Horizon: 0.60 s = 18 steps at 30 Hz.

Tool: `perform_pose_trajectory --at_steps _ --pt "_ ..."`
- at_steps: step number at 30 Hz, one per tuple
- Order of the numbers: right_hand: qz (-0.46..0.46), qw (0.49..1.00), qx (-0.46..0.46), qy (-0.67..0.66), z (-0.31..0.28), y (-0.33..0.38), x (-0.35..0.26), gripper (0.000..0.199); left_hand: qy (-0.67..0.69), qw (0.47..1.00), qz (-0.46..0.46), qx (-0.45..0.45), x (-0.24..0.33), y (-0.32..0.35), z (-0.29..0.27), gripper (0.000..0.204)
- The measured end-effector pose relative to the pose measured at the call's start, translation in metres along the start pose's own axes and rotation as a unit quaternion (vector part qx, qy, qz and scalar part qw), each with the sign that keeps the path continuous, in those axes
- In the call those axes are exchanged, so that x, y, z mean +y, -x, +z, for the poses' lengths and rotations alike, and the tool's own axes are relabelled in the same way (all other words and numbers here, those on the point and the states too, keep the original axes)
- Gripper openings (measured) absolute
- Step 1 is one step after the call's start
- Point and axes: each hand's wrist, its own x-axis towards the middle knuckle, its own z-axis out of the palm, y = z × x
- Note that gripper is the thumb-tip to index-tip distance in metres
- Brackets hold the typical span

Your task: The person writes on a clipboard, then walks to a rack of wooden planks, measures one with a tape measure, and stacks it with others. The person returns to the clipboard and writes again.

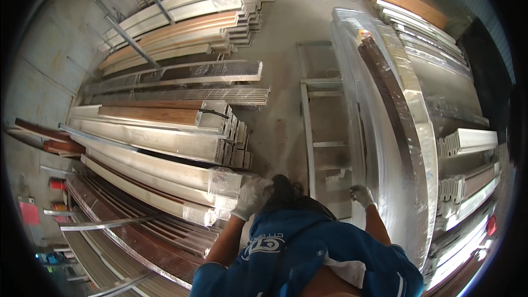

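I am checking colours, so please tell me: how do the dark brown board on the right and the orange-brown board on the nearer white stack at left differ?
The dark brown board is deep in colour; the orange-brown board is lighter and wood-like. The dark brown board points away from the person, while the orange-brown board lies crosswise. Both are long and narrow.

The plastic film (382, 157) is glossy, the gloves (252, 199) probably matt cloth.

A grey floor (297, 5) lies between a pale wall (47, 69) and bluish ribbed sheeting (489, 8).
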Motion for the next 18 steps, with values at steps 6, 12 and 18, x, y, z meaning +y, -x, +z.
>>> perform_pose_trajectory --at_steps 6,12,18 --pt "-0.083 0.996 0.016 -0.024 -0.018 -0.086 -0.14 0.021 -0.007 0.999 -0.011 -0.052 -0.032 -0.122 -0.015 0.017" --pt "0.117 0.985 0.058 -0.117 -0.013 -0.122 -0.102 0.019 0.009 0.996 0.006 -0.093 -0.074 -0.277 -0.025 0.015" --pt "0.012 0.999 0.018 -0.041 0.007 -0.138 -0.076 0.023 0.003 0.98 0.007 -0.199 -0.112 -0.426 -0.025 0.02"
